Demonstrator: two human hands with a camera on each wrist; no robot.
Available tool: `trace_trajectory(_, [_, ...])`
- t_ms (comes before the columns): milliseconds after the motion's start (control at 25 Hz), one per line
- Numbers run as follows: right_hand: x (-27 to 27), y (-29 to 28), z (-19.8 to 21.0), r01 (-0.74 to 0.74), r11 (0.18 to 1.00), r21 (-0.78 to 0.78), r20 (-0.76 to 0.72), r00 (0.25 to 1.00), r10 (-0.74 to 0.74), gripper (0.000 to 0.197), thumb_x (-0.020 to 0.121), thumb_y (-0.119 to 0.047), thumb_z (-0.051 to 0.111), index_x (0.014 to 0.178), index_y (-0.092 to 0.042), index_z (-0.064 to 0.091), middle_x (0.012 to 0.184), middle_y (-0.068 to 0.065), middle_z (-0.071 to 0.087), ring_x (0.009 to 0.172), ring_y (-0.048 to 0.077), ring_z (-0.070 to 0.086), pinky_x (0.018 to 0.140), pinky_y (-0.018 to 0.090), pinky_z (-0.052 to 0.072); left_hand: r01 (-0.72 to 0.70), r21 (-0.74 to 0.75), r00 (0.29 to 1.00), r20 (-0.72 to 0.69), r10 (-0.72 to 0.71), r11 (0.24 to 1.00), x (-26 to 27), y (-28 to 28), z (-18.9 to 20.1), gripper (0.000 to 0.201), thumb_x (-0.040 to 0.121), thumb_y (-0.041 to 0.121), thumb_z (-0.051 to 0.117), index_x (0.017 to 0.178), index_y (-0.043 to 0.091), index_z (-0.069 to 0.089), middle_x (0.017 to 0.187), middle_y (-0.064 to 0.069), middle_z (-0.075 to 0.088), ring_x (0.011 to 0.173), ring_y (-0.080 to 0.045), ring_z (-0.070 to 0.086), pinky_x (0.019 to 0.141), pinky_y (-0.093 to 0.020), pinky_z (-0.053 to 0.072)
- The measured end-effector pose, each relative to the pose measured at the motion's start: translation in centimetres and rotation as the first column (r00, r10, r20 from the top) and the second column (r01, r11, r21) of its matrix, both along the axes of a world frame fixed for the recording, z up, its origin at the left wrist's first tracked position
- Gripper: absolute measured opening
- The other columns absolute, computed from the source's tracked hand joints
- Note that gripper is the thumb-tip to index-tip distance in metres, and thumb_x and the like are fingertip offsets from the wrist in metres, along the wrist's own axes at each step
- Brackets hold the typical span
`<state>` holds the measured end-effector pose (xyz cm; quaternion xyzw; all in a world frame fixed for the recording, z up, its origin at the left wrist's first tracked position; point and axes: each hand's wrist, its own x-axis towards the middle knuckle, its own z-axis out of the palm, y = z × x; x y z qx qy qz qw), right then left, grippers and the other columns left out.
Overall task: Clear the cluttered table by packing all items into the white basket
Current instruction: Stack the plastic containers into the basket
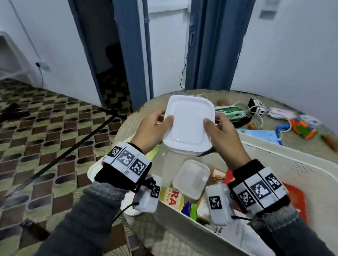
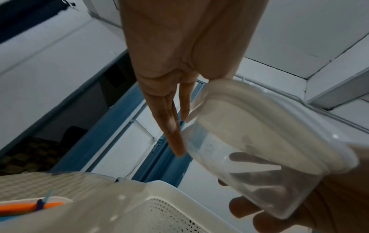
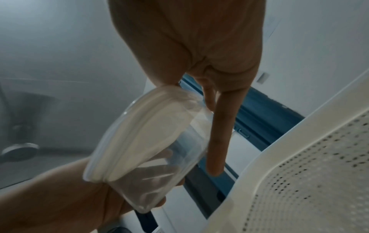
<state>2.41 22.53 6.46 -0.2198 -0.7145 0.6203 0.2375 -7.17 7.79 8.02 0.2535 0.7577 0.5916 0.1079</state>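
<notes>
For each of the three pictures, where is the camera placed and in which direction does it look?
Head: on the person's head, looking forward and down at the container, both hands and the white basket.
Left wrist: under the left hand, looking along its fingers at the container.
Right wrist: under the right hand, looking along its fingers likewise.
All three share the lidded clear container and the basket.

White walls (image 1: 302,47); blue door frames (image 1: 126,43); brown-and-green checkered floor (image 1: 42,130).
</notes>
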Motion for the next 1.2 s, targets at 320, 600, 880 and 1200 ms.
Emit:
trace_trajectory(320, [1.2, 6.3, -3.9, 0.092, 0.995, -0.036, 0.146, 0.986, -0.086, 0.031, 0.092, -0.017, 0.055, 0.122, -0.015, 0.052, 0.104, 0.013, 0.068, 0.078, 0.021, 0.065, 0.057, 0.027, 0.047, 0.274, -0.244, 0.961, 0.105, -0.256, 0.93, -2.3, 6.1, -2.8, 0.035, 0.091, 0.014, 0.059, 0.126, 0.016, 0.054, 0.11, -0.017, 0.063, 0.101, -0.03, 0.063, 0.077, -0.048, 0.057])
trace_trajectory(600, [1.8, 8.2, -8.5, 0.108, 0.988, -0.108, 0.379, 0.923, -0.06, 0.048, 0.08, -0.008, 0.07, 0.12, -0.014, 0.045, 0.1, 0.018, 0.064, 0.083, 0.03, 0.065, 0.061, 0.034, 0.053, 0.398, -0.447, 0.917, 0.19, -0.35, 0.801, -3.4, 9.2, -6.2, 0.041, 0.09, 0.012, 0.061, 0.129, 0.014, 0.049, 0.079, 0.0, 0.051, 0.067, -0.01, 0.054, 0.049, -0.012, 0.048])
trace_trajectory(880, [1.3, 6.8, -12.0, 0.065, 0.994, 0.084, 0.491, 0.866, -0.098, 0.063, 0.08, -0.011, 0.074, 0.13, -0.01, 0.037, 0.106, 0.001, 0.057, 0.098, 0.017, 0.055, 0.075, 0.026, 0.043, 0.393, -0.495, 0.919, 0.246, -0.308, 0.775, -3.7, 9.3, -10.6, 0.073, 0.075, 0.0, 0.072, 0.137, 0.023, 0.04, 0.093, 0.0, 0.056, 0.085, -0.019, 0.056, 0.078, -0.032, 0.049])
trace_trajectory(1200, [-0.5, 5.1, -16.1, 0.064, 0.997, 0.035, 0.486, 0.871, -0.073, 0.077, 0.083, -0.005, 0.069, 0.143, -0.01, 0.02, 0.136, 0.008, 0.046, 0.126, 0.027, 0.045, 0.093, 0.027, 0.038, 0.424, -0.724, 0.874, 0.171, -0.455, 0.543, -4.3, 9.0, -12.8, 0.117, 0.067, 0.002, 0.082, 0.152, 0.023, 0.003, 0.15, -0.007, 0.035, 0.136, -0.026, 0.035, 0.105, -0.033, 0.03])
